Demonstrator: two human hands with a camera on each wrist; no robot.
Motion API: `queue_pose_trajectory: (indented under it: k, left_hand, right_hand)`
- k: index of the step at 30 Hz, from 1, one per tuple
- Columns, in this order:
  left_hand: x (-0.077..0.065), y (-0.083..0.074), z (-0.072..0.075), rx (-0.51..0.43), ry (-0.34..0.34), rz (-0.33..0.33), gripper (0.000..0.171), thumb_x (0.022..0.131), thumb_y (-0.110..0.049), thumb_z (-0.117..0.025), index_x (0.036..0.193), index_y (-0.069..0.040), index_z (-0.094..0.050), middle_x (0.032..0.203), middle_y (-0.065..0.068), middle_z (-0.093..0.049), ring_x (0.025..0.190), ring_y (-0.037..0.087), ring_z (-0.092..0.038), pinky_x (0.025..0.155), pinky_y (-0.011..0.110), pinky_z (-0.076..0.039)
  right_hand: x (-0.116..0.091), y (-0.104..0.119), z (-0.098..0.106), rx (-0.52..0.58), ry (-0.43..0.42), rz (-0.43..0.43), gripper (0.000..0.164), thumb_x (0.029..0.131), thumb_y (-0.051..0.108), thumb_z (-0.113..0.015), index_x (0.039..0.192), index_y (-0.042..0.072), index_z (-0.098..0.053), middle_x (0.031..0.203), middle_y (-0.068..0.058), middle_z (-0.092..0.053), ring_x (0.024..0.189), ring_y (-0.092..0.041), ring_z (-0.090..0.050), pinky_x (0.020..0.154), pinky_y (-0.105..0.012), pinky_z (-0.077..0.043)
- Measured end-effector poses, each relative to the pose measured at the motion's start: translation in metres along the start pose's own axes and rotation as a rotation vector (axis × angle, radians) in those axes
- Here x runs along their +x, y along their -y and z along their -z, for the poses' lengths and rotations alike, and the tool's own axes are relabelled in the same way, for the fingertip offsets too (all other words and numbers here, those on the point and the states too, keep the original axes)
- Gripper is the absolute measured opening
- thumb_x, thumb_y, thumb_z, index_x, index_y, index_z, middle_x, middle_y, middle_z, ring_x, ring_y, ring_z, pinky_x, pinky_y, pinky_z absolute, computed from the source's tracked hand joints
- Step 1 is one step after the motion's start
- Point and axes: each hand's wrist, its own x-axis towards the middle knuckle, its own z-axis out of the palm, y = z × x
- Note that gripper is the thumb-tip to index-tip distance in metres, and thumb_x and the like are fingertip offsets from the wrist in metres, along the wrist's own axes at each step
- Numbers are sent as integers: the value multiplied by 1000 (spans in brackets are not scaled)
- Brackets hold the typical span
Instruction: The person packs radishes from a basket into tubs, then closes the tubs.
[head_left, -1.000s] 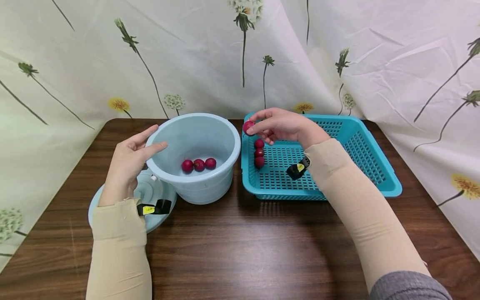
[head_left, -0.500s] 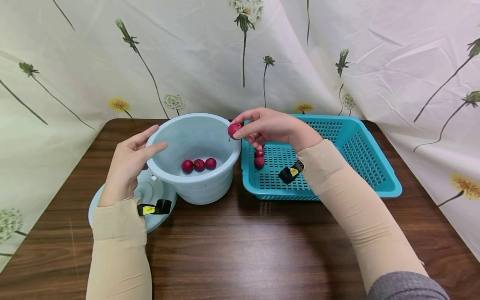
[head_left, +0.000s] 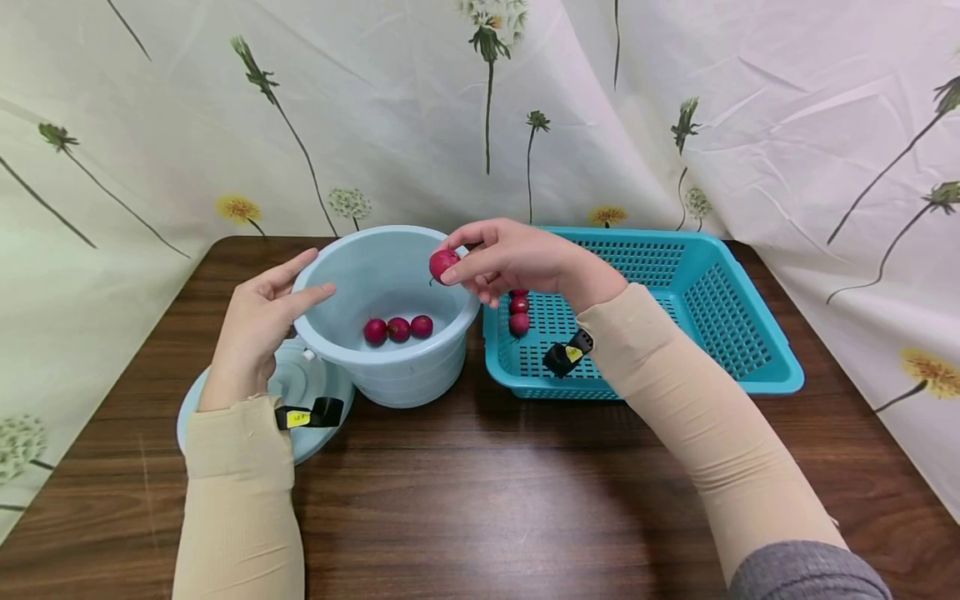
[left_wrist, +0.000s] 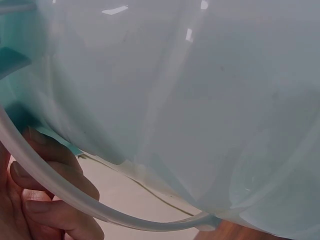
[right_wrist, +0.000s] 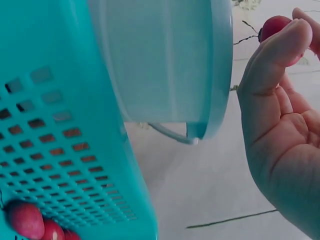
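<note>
My right hand [head_left: 517, 258] pinches a red radish [head_left: 444, 266] between thumb and fingertips, over the right side of the pale blue bucket [head_left: 408, 371]. In the right wrist view the radish [right_wrist: 274, 27] shows its thin root tail above the bucket's rim. My left hand [head_left: 258, 321] holds the bucket's left rim, thumb over the inside and fingers outside. Those fingers [left_wrist: 60, 175] curl behind the bucket's handle [left_wrist: 90, 202] in the left wrist view. Inside the bucket lie 3 radishes [head_left: 398, 330] in a row. More radishes [head_left: 518, 306] line the left side of the turquoise basket [head_left: 757, 333].
A pale blue lid [head_left: 318, 383] lies on the wooden table [head_left: 480, 500], left of the bucket and partly under my left wrist. The basket stands close to the bucket's right. A flowered cloth [head_left: 390, 108] hangs behind the table.
My right hand has moved left with the radish, from above the basket's left edge to over the bucket's right side. The left hand and the bucket have stayed in place.
</note>
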Motion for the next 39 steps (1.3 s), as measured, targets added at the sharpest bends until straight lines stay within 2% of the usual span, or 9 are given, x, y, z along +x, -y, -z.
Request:
queue_pose_trajectory:
  k: [4,8,10,21,26,34,39]
  left_hand:
    - [0,0,0,14,-4,1,69,83,-28,-81,145,-18,-52,90,-22,-71,72,1,-69,58,18,-55]
    - [0,0,-1,81,-18,0,68,85,-33,-79,146,-21,-52,90,-26,-69,73,0,-68,60,18,-55]
    - [0,0,-1,85,-18,4,68,85,-33,-79,146,-20,-51,90,-26,-69,73,0,-68,60,18,-55]
    - [0,-1,-2,134,-37,8,66,87,-35,-77,146,-23,-51,92,-29,-68,74,-2,-67,61,18,-55]
    - [0,-1,-2,139,-35,10,66,87,-36,-77,146,-23,-51,91,-29,-68,73,-1,-67,61,18,-55]
    - [2,0,-1,139,-33,12,67,86,-36,-77,146,-23,-51,90,-30,-68,74,-2,-67,61,18,-55]
    - [2,0,0,56,-16,20,69,84,-32,-81,146,-21,-52,91,-26,-70,73,-1,-68,59,18,-54]
  right_hand:
    - [3,1,-6,6,-3,-3,32,93,13,-65,124,7,-58,70,-7,-58,57,-20,-52,59,-30,-52]
    - [7,2,-11,10,-14,-10,34,93,14,-66,125,9,-57,74,-8,-60,58,-21,-54,60,-30,-54]
    - [9,3,-13,17,-14,-10,34,93,15,-66,126,9,-57,76,-9,-60,58,-20,-55,60,-30,-54]
    - [21,2,-23,126,-41,-43,34,95,12,-66,126,10,-55,78,-11,-60,56,-18,-58,60,-28,-58]
    - [24,0,-24,191,-72,-80,31,95,11,-65,124,9,-56,76,-11,-60,56,-18,-61,61,-29,-60]
    - [25,-4,-24,212,-114,-102,30,95,10,-66,123,9,-56,75,-10,-60,56,-18,-61,59,-27,-58]
    - [25,-4,-26,201,-139,-106,33,95,11,-67,125,8,-55,76,-11,-60,59,-18,-61,59,-27,-58]
